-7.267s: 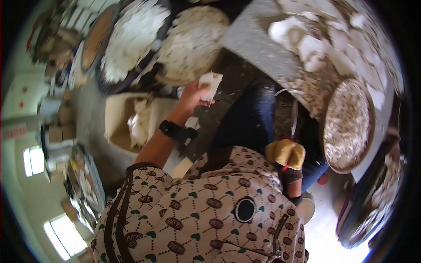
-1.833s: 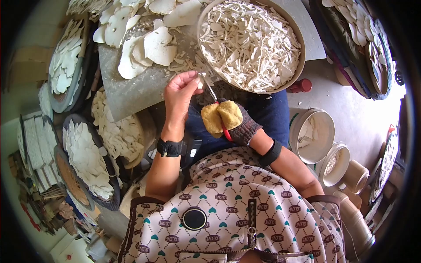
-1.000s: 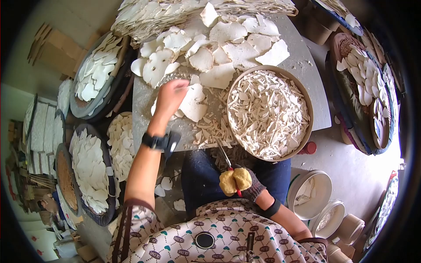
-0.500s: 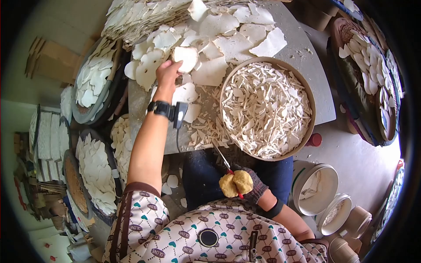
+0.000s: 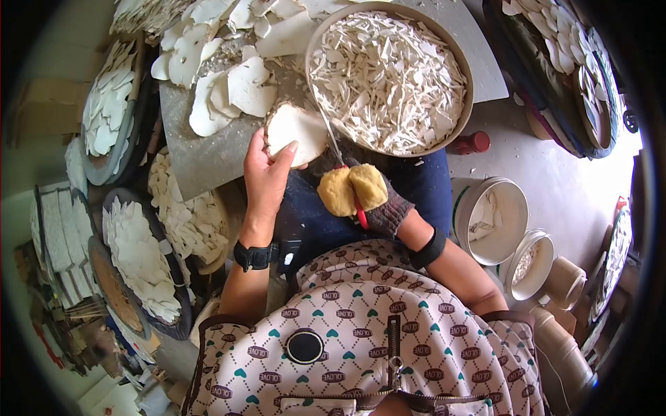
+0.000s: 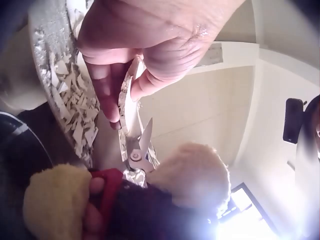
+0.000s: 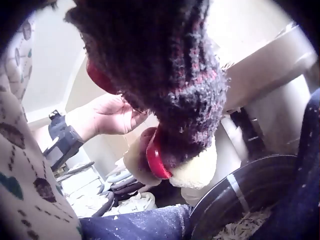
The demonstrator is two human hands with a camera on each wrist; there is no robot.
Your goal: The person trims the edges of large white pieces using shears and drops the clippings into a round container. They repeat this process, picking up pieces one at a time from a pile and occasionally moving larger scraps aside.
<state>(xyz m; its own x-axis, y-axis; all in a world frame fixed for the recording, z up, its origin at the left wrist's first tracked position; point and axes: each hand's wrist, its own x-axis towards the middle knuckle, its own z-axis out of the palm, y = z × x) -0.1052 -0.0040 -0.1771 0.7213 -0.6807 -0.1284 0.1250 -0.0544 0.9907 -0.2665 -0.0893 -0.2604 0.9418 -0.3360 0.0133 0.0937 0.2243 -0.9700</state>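
Note:
A white flat slice with a brown rim (image 5: pixel 300 132) is pinched between the thumb and fingers of the left hand (image 5: pixel 267 177). The gloved right hand (image 5: pixel 385 208) grips red-handled scissors (image 5: pixel 361 216), with yellow padding (image 5: pixel 338 193) around its fingers. In the left wrist view the scissor blades (image 6: pixel 145 141) stand parted at the slice's edge (image 6: pixel 123 102). Seen from the right wrist, the dark knitted glove (image 7: pixel 165 75) surrounds the hand on the red handle (image 7: pixel 156 156); the blades are hidden there.
A round tray of white strips (image 5: pixel 392 80) stands on the grey table (image 5: pixel 182 158), beside loose slices (image 5: pixel 251 87). White buckets (image 5: pixel 510 222) stand on the floor at the right. Round trays of slices (image 5: pixel 142 253) are at the left.
The left hand has brought the slice from the pile on the table back towards the body, beside the scissors. The view has shifted, and the right hand still grips the scissors.

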